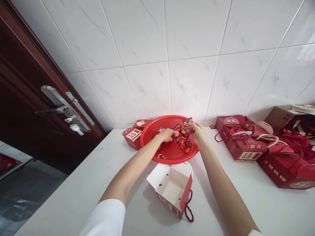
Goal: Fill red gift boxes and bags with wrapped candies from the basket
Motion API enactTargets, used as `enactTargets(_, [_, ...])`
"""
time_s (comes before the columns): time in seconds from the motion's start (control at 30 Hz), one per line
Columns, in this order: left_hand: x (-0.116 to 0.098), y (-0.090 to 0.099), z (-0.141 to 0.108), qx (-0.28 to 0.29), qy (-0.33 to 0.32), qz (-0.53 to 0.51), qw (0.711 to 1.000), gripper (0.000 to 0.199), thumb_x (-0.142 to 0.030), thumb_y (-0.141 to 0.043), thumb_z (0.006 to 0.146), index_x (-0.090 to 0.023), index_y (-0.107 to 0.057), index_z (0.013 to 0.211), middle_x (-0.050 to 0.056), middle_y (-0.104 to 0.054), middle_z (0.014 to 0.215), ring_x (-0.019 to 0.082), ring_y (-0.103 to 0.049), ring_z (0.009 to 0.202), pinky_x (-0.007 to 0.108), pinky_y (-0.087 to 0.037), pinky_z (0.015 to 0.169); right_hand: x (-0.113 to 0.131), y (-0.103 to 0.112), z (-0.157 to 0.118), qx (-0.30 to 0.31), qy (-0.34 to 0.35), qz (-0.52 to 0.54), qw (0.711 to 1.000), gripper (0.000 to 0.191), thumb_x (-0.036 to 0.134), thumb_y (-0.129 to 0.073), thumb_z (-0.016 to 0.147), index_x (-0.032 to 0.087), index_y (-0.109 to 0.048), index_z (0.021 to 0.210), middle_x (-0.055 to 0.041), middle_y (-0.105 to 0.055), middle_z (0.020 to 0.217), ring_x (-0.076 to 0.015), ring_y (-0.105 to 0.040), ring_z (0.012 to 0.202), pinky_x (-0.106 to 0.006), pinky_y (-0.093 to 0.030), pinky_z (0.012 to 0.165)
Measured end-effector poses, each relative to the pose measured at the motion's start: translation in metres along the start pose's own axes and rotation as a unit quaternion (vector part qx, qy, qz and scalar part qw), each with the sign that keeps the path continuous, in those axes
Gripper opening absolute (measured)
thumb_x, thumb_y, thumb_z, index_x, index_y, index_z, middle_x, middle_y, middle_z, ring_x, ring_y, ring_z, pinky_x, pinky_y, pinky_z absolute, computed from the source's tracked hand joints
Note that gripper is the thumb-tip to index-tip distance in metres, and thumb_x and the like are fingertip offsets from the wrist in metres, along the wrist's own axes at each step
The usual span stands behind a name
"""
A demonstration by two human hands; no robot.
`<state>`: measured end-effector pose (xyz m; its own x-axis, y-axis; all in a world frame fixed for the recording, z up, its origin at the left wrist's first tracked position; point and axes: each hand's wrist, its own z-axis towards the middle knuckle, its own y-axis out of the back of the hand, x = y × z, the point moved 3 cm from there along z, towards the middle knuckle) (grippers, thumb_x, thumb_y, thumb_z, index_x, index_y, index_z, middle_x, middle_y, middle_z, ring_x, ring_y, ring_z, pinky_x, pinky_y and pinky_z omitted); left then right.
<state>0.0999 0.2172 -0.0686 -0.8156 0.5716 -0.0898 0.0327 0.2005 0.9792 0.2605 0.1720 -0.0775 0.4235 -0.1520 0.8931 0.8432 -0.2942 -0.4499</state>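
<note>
In the head view: reaching with both hands into a red basket [172, 160] on a white tabletop [110, 183]. Curling the left hand [166, 135] down at the wrapped candies [182, 143] inside; cannot tell, with its fingertips hidden, the opening or hold of that grip. Pinching a patterned red packet [187, 126] by its edge in the closed grip of the right hand [199, 132], above the candies. Showing an open white-lined box [176, 186] just in front of the basket, between the forearms, and several red boxes [246, 145] off to the right.
</note>
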Motion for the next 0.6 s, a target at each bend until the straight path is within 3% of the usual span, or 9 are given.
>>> enactTargets(0.13, [-0.038,-0.005,-0.004,-0.015,-0.133,-0.017,0.991,0.042,-0.032,-0.07,0.083,-0.03,-0.068,0.125,0.007,-0.063,0.132,0.029,-0.057,0.123,0.036,-0.04,0.108,0.0,0.0,-0.001,-0.005,0.004,0.012,1.0,0.032,0.036,-0.078,0.054,0.024,-0.051,0.066,0.004,-0.061,0.062,-0.0145,-0.058,0.058,-0.026,-0.044,0.051])
enactTargets(0.2, [-0.058,-0.014,-0.006,0.011,-0.23,-0.013,0.973,0.039,-0.034,-0.07,0.084,-0.027,-0.071,0.122,0.008,-0.063,0.13,0.029,-0.057,0.121,0.036,-0.041,0.106,0.0,0.0,-0.002,-0.01,0.005,0.02,1.0,0.031,0.035,-0.078,0.054,0.024,-0.052,0.067,0.0036,-0.063,0.062,-0.0146,-0.058,0.058,-0.026,-0.045,0.05])
enactTargets(0.23, [-0.064,-0.018,-0.006,0.023,-0.247,-0.005,0.969,0.035,-0.032,-0.07,0.083,-0.026,-0.073,0.117,0.009,-0.063,0.13,0.029,-0.057,0.12,0.035,-0.042,0.104,0.0,0.0,-0.003,-0.011,0.006,0.024,1.0,0.031,0.035,-0.079,0.055,0.024,-0.052,0.067,0.0034,-0.063,0.063,-0.0148,-0.059,0.059,-0.026,-0.045,0.051])
enactTargets(0.3, [-0.067,-0.022,-0.004,0.038,-0.224,0.011,0.974,0.024,-0.027,-0.071,0.08,-0.023,-0.077,0.103,0.009,-0.063,0.13,0.03,-0.059,0.116,0.036,-0.045,0.1,0.0,-0.001,-0.004,-0.012,0.008,0.032,0.999,0.032,0.034,-0.079,0.055,0.023,-0.051,0.066,0.003,-0.064,0.064,-0.0149,-0.06,0.06,-0.026,-0.047,0.052])
enactTargets(0.4, [-0.052,-0.019,0.001,0.031,-0.139,0.013,0.99,0.013,-0.022,-0.07,0.077,-0.021,-0.077,0.088,0.009,-0.065,0.126,0.029,-0.064,0.107,0.035,-0.049,0.092,0.001,-0.003,-0.004,-0.012,0.01,0.04,0.999,0.033,0.033,-0.081,0.054,0.023,-0.051,0.064,0.0032,-0.063,0.062,-0.014,-0.058,0.058,-0.025,-0.046,0.052])
enactTargets(0.6, [-0.004,-0.003,0.005,-0.014,0.021,-0.024,0.999,0.03,-0.019,-0.062,0.081,-0.028,-0.072,0.108,0.004,-0.072,0.116,0.025,-0.067,0.106,0.031,-0.052,0.086,0.003,-0.004,-0.003,-0.015,0.0,0.054,0.998,0.032,0.031,-0.082,0.052,0.021,-0.053,0.062,0.0048,-0.062,0.058,-0.0113,-0.055,0.055,-0.023,-0.044,0.051])
